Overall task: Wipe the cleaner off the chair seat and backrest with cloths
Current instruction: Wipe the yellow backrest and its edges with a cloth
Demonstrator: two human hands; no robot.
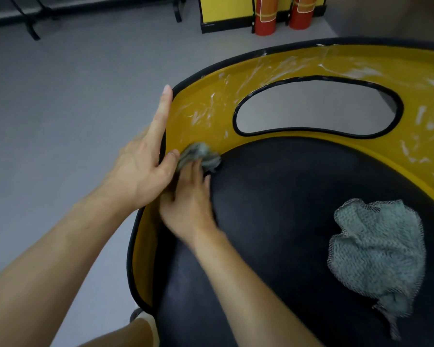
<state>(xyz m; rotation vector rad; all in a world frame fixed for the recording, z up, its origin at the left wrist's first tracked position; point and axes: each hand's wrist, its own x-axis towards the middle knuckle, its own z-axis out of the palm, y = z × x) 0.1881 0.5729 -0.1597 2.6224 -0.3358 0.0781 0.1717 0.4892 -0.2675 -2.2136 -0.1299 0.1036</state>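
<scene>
Meanwhile left hand (140, 169) lies wide-open against the backrest (206, 121); right hand (186, 204), grip flat, presses a cloth (199, 152).

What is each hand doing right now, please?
Left hand: open, straight fingers braced on the backrest edge.
Right hand: fingers press the wadded cloth onto the backrest; blurred, so grip cannot be told.

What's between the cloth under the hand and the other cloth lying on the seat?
Only bare black seat cushion between the pressed cloth and the loose cloth, in the head view.
</scene>
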